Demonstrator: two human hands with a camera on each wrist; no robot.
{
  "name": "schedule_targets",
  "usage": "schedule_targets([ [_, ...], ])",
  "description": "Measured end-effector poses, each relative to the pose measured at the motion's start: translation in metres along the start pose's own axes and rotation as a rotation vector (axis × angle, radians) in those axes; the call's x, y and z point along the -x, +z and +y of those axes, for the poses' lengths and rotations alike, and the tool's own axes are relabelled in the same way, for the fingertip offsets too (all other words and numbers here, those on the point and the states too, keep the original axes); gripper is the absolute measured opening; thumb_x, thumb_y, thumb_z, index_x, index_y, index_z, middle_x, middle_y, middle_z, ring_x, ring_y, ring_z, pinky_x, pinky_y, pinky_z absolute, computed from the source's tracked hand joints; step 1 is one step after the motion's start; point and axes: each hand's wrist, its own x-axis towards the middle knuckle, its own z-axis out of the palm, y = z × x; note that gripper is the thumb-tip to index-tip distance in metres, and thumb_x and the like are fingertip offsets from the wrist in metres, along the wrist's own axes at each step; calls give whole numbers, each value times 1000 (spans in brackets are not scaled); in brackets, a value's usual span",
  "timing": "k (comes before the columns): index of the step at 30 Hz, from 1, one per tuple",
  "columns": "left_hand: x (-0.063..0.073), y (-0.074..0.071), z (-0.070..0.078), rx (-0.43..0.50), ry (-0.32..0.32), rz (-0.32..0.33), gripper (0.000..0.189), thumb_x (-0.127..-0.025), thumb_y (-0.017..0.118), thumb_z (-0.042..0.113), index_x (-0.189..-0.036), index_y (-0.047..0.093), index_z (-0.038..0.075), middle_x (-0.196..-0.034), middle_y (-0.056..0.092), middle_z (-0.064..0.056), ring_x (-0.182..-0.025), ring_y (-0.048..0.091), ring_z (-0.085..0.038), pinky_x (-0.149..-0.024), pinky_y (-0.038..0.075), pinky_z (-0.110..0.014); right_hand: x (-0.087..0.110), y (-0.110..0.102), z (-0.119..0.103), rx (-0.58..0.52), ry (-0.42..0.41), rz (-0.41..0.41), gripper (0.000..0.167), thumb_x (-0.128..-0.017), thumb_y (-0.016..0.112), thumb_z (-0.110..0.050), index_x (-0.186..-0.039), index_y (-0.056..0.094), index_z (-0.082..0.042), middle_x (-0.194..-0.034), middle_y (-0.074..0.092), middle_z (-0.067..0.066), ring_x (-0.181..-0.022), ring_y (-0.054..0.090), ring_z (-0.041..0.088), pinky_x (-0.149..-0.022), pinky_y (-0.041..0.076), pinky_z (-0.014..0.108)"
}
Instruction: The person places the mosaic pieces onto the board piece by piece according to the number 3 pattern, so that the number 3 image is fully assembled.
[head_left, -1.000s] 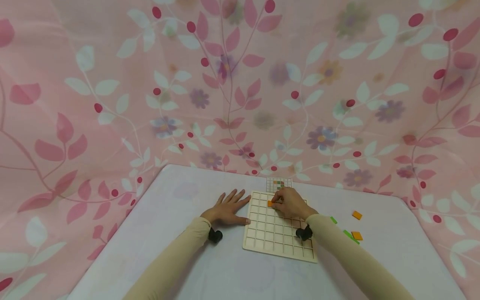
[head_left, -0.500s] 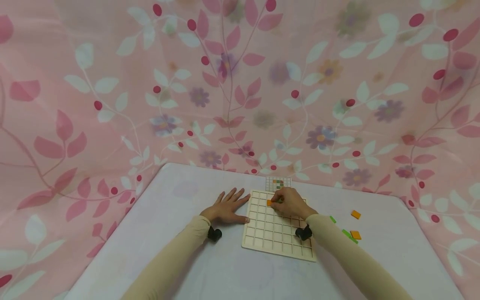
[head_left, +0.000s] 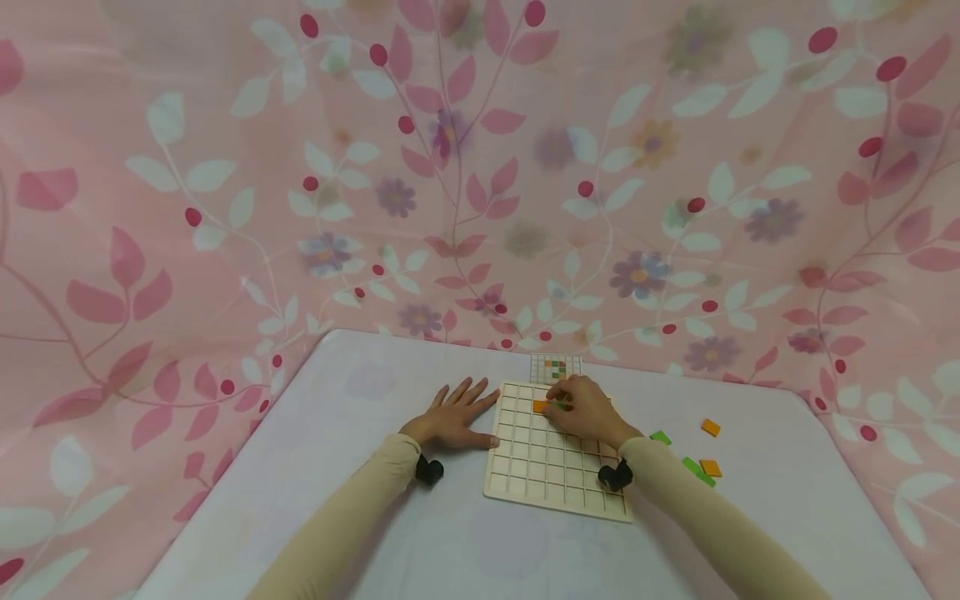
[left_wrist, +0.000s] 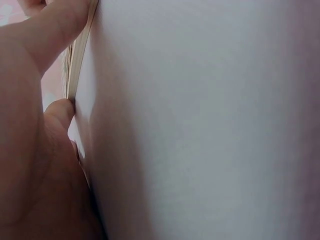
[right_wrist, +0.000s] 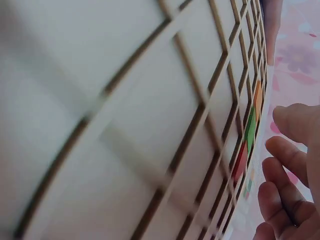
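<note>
A pale wooden grid board (head_left: 525, 467) lies on the table. Orange (right_wrist: 258, 102), green (right_wrist: 251, 126) and red (right_wrist: 240, 161) tiles sit in a row in its far cells, seen in the right wrist view. My right hand (head_left: 588, 412) is over that row, thumb and fingertips apart and bent, with nothing visible between them. In the head view it hides part of the row. My left hand (head_left: 453, 417) lies with fingers spread at the board's left edge; its thumb and a fingertip touch the edge in the left wrist view.
Behind the board is a small gridded card (head_left: 556, 368) with coloured squares. To the right lie loose orange tiles (head_left: 711, 427) and green tiles (head_left: 661, 437), partly beside my right sleeve. A pink floral cloth (head_left: 480, 167) hangs beyond the white table (head_left: 375, 533).
My right hand has shifted slightly right and its fingers have parted, showing more of the orange tile. My left hand stays in place.
</note>
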Motion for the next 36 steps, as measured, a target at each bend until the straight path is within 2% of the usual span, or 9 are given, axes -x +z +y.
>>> schedule_targets([
  [6,9,-9,9,44,10,-15,101,-93,57,79,-172,13,36,-181,-1,2,-167,-10,-28,-130,-8,-64,32,-25,12,66,47,75,15,-95,80,-20,-103,81,-7,-96,72,6,-89,62,22,-79,55,42],
  [10,12,-11,13,60,15,-20,102,-91,57,81,-172,15,34,-181,0,0,-167,-9,-30,-129,-7,-66,64,-42,32,121,142,88,19,-96,79,-24,-106,80,-9,-98,70,4,-93,60,21,-82,52,41],
  [13,10,-8,10,53,20,-12,103,-91,55,83,-172,13,35,-181,0,0,-167,-9,-31,-129,-7,-68,89,-57,47,143,196,95,26,-98,77,-29,-113,79,-8,-105,70,7,-98,60,24,-85,52,44],
  [16,9,-8,9,64,21,-16,104,-90,56,83,-172,14,35,-181,0,0,-167,-9,-31,-129,-7,-68,113,-74,58,166,213,107,31,-99,76,-30,-117,77,-5,-109,71,11,-101,61,29,-85,55,49],
  [22,8,-12,9,29,6,-14,103,-92,55,82,-172,12,34,-181,-3,1,-167,-10,-30,-129,-10,-65,154,-100,74,222,245,135,29,-96,80,-27,-112,78,-3,-104,71,13,-97,62,31,-82,55,51],
  [27,6,-11,3,2,-6,-6,102,-92,56,81,-172,11,35,-181,-4,3,-167,-11,-28,-130,-10,-64,175,-108,83,234,286,113,28,-94,81,-25,-109,78,-2,-102,72,11,-97,63,30,-82,56,49],
  [34,12,-18,14,12,14,-1,96,-96,59,73,-172,19,30,-181,3,-2,-167,-6,-32,-130,-5,-66,199,-104,81,245,294,100,27,-97,80,-29,-112,77,-7,-100,70,2,-95,60,21,-80,54,41],
  [36,11,-15,14,29,19,1,99,-94,58,76,-172,19,30,-181,3,-3,-167,-7,-32,-130,-7,-65,203,-101,81,242,294,103,28,-96,80,-29,-113,76,-6,-101,69,2,-95,59,21,-80,54,40],
])
